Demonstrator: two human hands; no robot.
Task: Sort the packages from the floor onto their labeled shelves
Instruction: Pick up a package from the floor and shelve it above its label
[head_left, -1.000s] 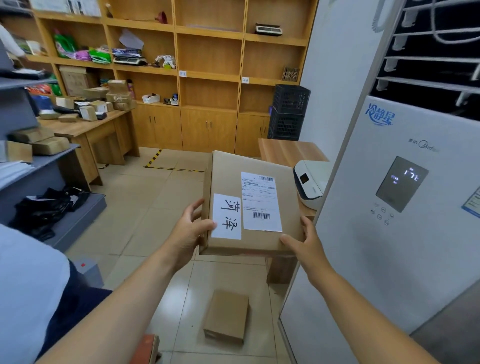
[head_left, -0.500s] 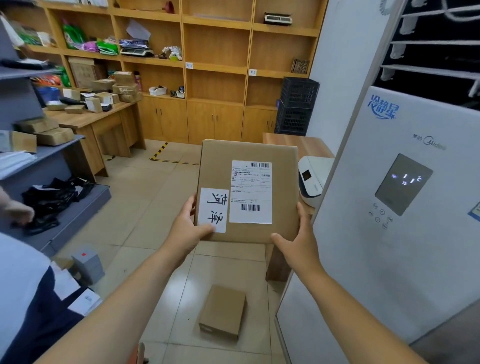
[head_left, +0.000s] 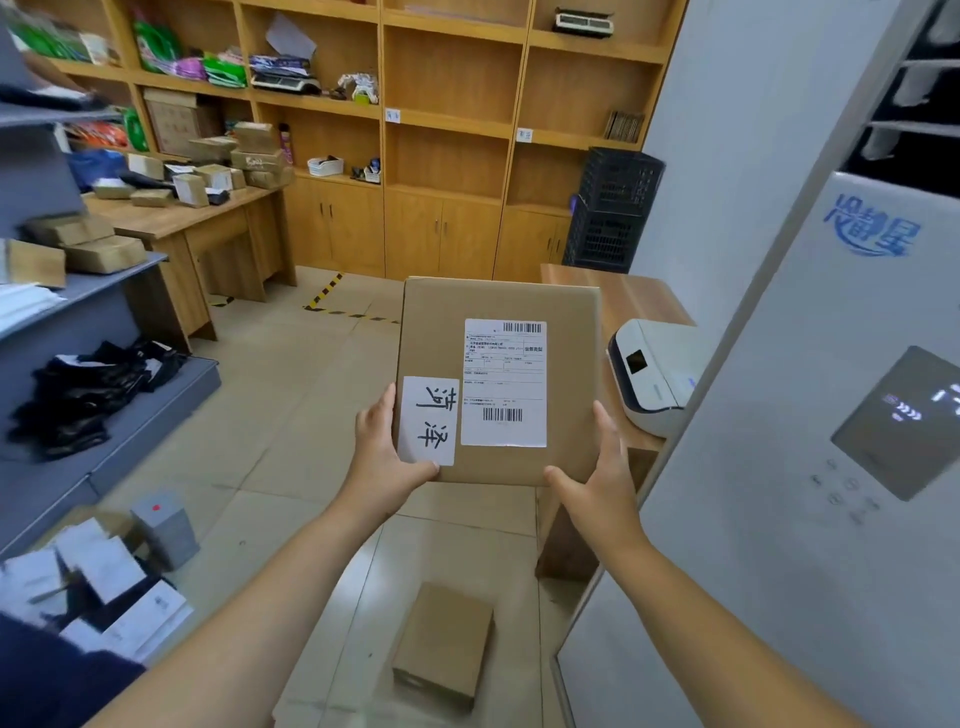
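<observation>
I hold a flat brown cardboard package (head_left: 566, 332) up in front of me, its face tilted toward the camera. It carries a white shipping label with barcodes and a white sticker with handwritten black characters. My left hand (head_left: 387, 452) grips its lower left corner, thumb on the sticker. My right hand (head_left: 597, 467) grips the lower right corner. A smaller brown package (head_left: 444, 642) lies on the tiled floor below. Wooden wall shelves (head_left: 452, 119) with small labels stand ahead.
A grey metal rack (head_left: 104, 280) with packages and black bags is at left. White and grey parcels (head_left: 104, 582) lie on the floor lower left. A wooden desk (head_left: 197, 218) holds boxes. A white printer (head_left: 654, 374) sits on a small table; a white air-conditioner unit (head_left: 831, 415) fills the right.
The package has tipped more upright and risen slightly in my hands. My view has shifted forward and left, bringing the floor parcels at lower left into sight.
</observation>
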